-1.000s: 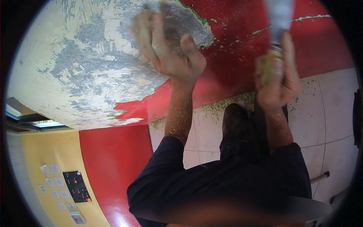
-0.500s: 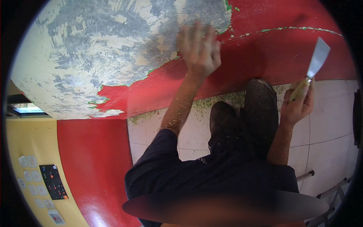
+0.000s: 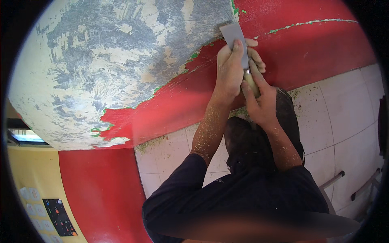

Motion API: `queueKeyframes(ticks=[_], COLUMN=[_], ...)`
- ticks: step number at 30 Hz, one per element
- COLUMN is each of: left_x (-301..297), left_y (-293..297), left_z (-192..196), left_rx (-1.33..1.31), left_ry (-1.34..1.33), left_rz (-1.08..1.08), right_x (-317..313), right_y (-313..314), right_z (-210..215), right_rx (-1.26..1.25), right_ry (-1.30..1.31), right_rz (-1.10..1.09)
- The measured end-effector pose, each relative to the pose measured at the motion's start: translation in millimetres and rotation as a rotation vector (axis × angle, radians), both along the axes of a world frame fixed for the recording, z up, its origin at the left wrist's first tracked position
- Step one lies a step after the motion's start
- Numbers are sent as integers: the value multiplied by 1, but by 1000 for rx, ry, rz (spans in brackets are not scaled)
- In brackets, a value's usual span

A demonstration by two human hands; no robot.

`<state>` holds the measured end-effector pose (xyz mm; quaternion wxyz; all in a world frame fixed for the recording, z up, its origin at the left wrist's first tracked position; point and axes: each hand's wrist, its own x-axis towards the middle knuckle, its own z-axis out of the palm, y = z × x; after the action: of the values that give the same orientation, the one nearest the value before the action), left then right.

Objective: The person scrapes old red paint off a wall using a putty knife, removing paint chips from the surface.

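A putty knife (image 3: 237, 42) with a flat metal blade and a pale handle is held in both hands in front of the wall. My right hand (image 3: 262, 103) is closed around its handle. My left hand (image 3: 230, 72) grips the blade, its thumb pressed on the near face and its fingers passing behind. Just beyond the blade's tip is the edge between the scraped grey-and-cream patch (image 3: 133, 60) and the red paint (image 3: 308, 52). Green slivers line that ragged edge. Flakes of paint cling to my left forearm and, more thinly, to my right.
Paint crumbs (image 3: 156, 143) lie on the pale floor tiles (image 3: 344, 105) along the wall's foot. My knees are close to the wall. At the lower right are metal bars (image 3: 332, 180). On the left, a yellow and red wall (image 3: 97, 182) carries papers and a dark poster (image 3: 60, 216).
My left hand has left the scraped wall and closed on the putty knife's blade. My right hand has brought the knife in from the far right to the middle.
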<state>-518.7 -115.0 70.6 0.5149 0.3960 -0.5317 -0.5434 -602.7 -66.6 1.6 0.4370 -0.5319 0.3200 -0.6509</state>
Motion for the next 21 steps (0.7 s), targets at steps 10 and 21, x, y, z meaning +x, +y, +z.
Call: queueKeyframes(ticks=[10,21], left_x=[-12,-28], left_y=[-15,-27], left_z=[13,28], left_rx=[55,4], left_ry=[-51,-184], left_rz=[192,249], right_x=[27,11], right_y=[-24,-35], right_z=[-7,-2], right_rx=[-296,-299], right_ry=[184,192], right_rz=[-548,-494])
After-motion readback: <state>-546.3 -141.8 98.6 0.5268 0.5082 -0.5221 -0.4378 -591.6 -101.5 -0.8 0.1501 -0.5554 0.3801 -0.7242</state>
